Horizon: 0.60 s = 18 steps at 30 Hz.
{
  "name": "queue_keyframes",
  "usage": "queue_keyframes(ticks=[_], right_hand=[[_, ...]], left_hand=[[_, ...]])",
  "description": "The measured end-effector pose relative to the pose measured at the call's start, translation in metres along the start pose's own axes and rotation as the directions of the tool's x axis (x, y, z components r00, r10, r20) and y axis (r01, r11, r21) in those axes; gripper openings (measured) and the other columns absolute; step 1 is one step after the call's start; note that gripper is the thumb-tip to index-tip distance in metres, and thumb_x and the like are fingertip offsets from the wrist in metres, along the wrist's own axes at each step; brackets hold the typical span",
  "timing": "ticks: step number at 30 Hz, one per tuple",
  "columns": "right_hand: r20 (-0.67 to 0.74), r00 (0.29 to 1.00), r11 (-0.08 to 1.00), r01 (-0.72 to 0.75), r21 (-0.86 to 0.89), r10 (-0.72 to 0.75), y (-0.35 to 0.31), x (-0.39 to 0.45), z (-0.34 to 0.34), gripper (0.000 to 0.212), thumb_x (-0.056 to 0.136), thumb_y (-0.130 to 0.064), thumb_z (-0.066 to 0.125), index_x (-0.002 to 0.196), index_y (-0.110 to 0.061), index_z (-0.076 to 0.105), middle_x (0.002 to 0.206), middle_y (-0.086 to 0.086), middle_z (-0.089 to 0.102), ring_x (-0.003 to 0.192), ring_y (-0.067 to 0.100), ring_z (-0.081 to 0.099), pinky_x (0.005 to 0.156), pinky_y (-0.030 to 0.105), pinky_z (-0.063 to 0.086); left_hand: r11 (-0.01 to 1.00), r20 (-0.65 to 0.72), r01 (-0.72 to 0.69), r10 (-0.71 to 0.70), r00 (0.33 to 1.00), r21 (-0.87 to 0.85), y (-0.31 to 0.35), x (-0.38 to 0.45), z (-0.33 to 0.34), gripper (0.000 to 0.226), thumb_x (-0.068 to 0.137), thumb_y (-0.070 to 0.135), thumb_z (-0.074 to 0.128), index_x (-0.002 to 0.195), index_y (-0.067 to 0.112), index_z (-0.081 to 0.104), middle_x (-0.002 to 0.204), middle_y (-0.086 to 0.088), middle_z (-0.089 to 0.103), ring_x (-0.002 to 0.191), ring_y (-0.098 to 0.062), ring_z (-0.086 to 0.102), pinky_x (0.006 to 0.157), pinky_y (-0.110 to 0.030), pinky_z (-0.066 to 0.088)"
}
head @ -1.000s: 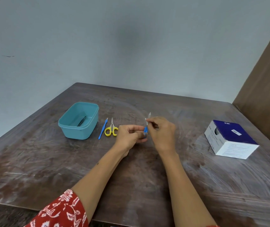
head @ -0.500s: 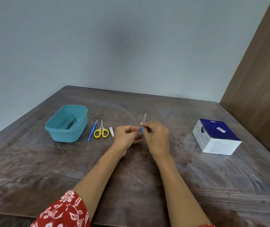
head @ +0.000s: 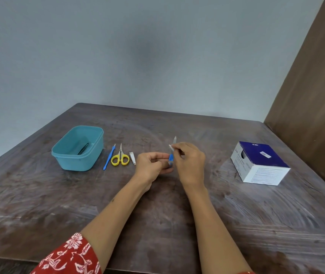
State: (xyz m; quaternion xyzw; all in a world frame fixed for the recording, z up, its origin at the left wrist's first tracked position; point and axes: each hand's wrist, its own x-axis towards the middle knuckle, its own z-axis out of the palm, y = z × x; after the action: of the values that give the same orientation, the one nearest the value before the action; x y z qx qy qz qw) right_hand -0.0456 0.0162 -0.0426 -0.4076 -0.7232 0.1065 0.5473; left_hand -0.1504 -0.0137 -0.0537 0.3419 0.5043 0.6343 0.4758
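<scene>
Between both hands, above the bench (head: 157,224), a blue-handled nail file (head: 171,158) is held upright, tip toward 12 o'clock. Its handle is pinched by the left hand (head: 151,165), at that hand's 3 o'clock. A white scrap (head: 170,146) is pinched against the blade by the right hand (head: 191,163), at its 10 o'clock.

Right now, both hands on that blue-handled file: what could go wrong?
1. The nail file points its blade upward while the right hand pinches a small white piece against it; a slip could scrape that hand.
2. The left hand grips only the handle's low end, so the file might twist or drop.
3. The nail clipper lies close beside the left hand and could get knocked.
</scene>
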Motion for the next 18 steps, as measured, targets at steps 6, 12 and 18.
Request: queue_keyframes(ticks=[6,12,18], right_hand=[[0.077,0.997,1.000,0.021,0.008,-0.021,-0.003,-0.004,0.000,0.014,0.075,0.002,0.069,0.083,-0.006,0.075,0.080,0.006,0.072,0.075,0.018,0.066,0.070,0.028,0.054],[-0.037,0.999,0.999,0.017,-0.028,-0.018,0.001,0.008,-0.001,0.012,0.081,0.003,0.065,0.084,-0.003,0.075,0.084,0.010,0.073,0.081,0.023,0.066,0.072,0.035,0.055],[0.055,0.998,1.000,0.009,-0.022,-0.008,-0.006,-0.001,0.002,0.011,0.075,0.001,0.067,0.081,-0.005,0.074,0.076,0.006,0.070,0.072,0.019,0.064,0.068,0.030,0.053]], left_hand=[[1.000,-0.016,-0.027,0.026,1.000,-0.015,-0.001,0.000,-0.002,0.018,0.075,-0.017,0.062,0.075,0.001,0.066,0.061,-0.008,0.068,0.057,-0.014,0.068,0.055,-0.024,0.057],[1.000,0.042,0.018,-0.019,0.999,0.018,-0.002,0.000,-0.001,0.015,0.074,-0.015,0.065,0.082,-0.002,0.066,0.069,-0.010,0.070,0.062,-0.016,0.069,0.058,-0.026,0.058],[1.000,0.000,-0.007,0.007,1.000,-0.020,0.001,0.004,-0.005,0.017,0.075,-0.016,0.062,0.076,0.000,0.065,0.062,-0.008,0.070,0.058,-0.016,0.069,0.056,-0.025,0.058]])
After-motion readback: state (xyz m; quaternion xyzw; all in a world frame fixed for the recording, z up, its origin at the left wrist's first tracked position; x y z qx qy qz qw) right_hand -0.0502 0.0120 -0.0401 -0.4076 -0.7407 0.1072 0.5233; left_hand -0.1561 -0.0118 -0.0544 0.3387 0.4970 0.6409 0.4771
